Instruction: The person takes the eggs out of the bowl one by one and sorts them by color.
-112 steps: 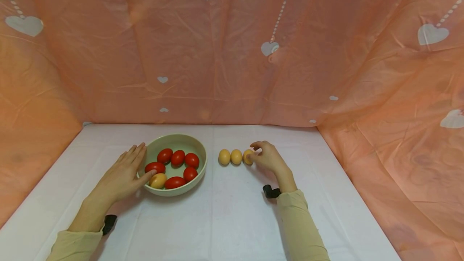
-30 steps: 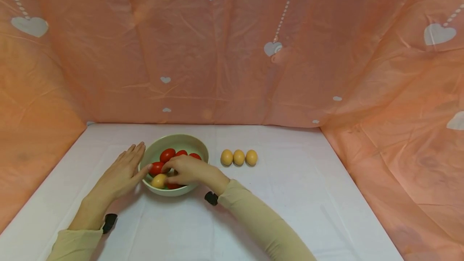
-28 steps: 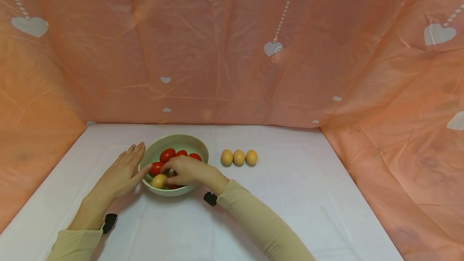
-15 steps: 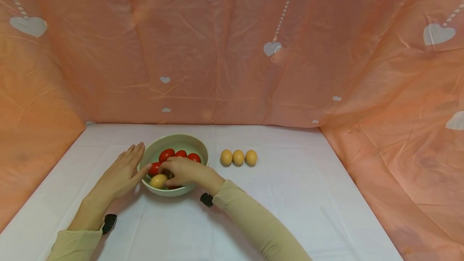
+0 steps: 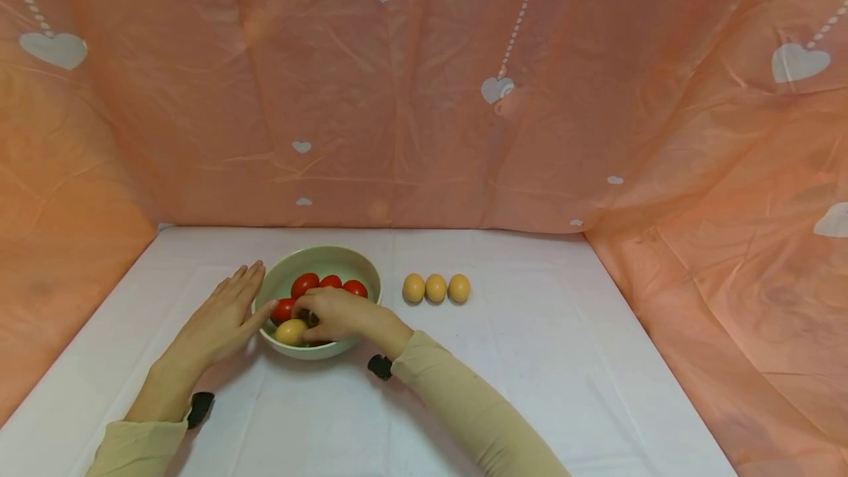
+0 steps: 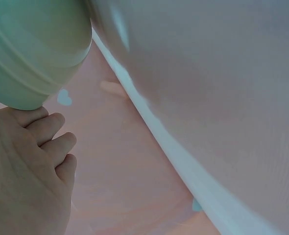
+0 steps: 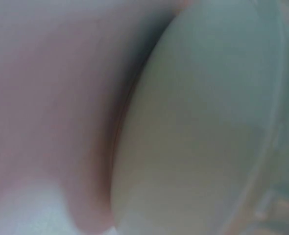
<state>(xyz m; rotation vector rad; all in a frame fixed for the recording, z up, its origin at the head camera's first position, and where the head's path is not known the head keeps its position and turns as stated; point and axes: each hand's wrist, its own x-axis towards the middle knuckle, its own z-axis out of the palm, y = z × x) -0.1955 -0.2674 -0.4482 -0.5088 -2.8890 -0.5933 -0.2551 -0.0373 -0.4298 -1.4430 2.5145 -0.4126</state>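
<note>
A pale green bowl (image 5: 338,256) stands left of centre on the table and holds several glossy red plum tomatoes (image 5: 305,285) and one yellow egg-shaped piece (image 5: 290,332). My left hand (image 5: 215,322) rests along the bowl's left side, fingers straight, thumb over the rim; the left wrist view shows its fingertips (image 6: 66,142) at the bowl's wall. Down inside the bowl, my right hand (image 5: 341,313) has its fingers curled and its thumb against the right end of the yellow piece, pinching it. This hand covers some tomatoes. The right wrist view is mostly the bowl's outside (image 7: 193,127), close and blurred.
Three more yellow egg-shaped pieces (image 5: 436,288) stand in a row on the white tablecloth (image 5: 318,425), right of the bowl. An orange curtain (image 5: 424,131) with white hearts walls the table's back and sides.
Since the oldest frame, my right hand has left the row of yellow pieces and moved left into the bowl. Over the last second it has shifted only slightly left; my left hand stays put.
</note>
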